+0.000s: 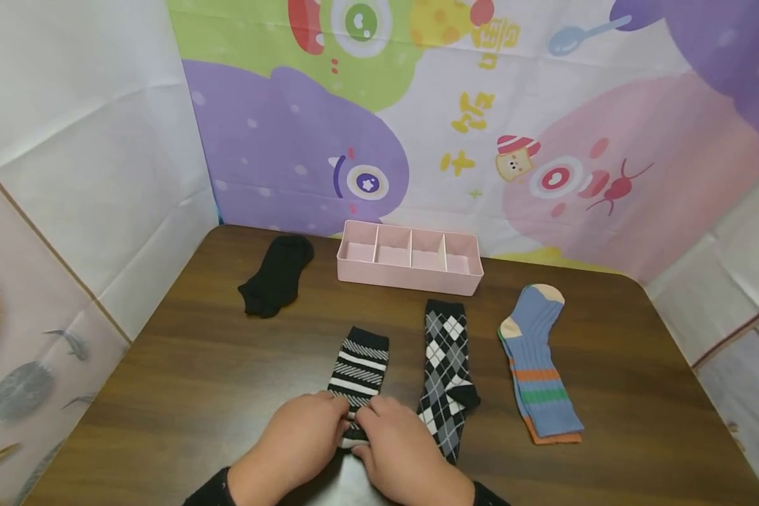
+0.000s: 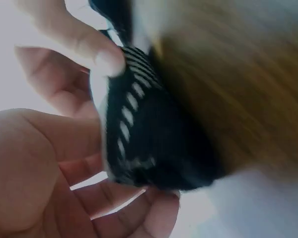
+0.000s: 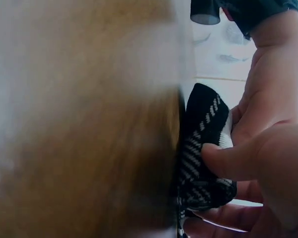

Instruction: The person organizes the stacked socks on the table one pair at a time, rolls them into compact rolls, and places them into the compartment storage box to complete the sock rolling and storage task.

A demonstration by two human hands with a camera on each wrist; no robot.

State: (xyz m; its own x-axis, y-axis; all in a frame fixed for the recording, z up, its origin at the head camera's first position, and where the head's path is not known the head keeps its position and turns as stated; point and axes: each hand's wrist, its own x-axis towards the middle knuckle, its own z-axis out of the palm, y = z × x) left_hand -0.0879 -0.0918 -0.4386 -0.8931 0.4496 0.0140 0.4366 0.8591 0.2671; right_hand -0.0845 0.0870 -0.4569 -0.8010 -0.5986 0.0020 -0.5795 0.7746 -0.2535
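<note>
Left hand (image 1: 305, 434) and right hand (image 1: 407, 444), about equally near, grip the near end of the striped sock (image 1: 362, 367) on the table (image 1: 215, 393), its long axis running away from them, argyle sock (image 1: 444, 351) to the right.

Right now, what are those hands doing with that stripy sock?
A person's left hand and right hand are both gripping the near end of the black-and-white striped sock. That end is bunched between their fingers, while the far end lies flat on the wooden table. To the right lie an argyle sock and, beyond it, a blue ribbed sock. A black sock lies farther back on the left, and a pink four-compartment tray stands at the back.
</note>
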